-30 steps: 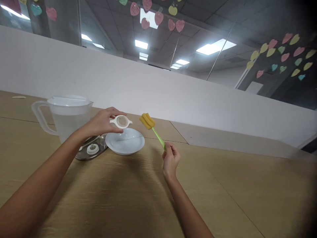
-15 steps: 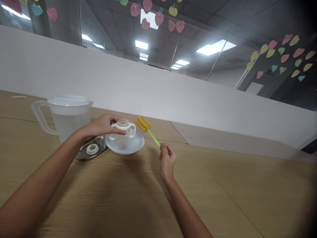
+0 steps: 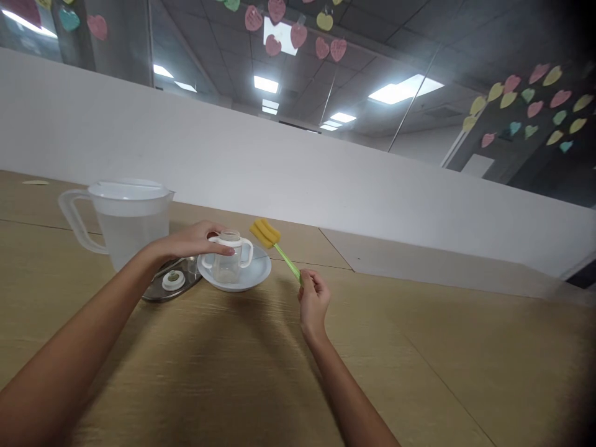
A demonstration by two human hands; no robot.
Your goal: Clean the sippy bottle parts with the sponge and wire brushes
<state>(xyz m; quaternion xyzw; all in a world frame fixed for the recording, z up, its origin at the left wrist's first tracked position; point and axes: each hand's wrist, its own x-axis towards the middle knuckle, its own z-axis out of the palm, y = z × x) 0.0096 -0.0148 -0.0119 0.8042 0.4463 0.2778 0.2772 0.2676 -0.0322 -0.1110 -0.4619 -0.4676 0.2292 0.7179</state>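
My left hand [image 3: 205, 241] is closed around the upper part of a clear baby bottle [image 3: 228, 266] with two white side handles and an open top. The bottle is upright, in or just over a white bowl [image 3: 258, 273]; whether its base touches the bowl I cannot tell. To the right, my right hand [image 3: 314, 301] pinches the green handle of a bottle brush [image 3: 285, 257]. Its yellow sponge head [image 3: 265, 233] points up and left, apart from the bottle, beyond the bowl's right rim.
A lidded plastic pitcher [image 3: 133, 226] of water stands at the left. In front of it, a metal tray [image 3: 158, 293] holds a white ring-shaped cap [image 3: 174, 280]. Behind the wooden table [image 3: 261, 360] rises a low white wall [image 3: 233, 161] with glass above.
My left hand has lowered the bottle slightly into the bowl area. The brush in my right hand has shifted a little to the left.
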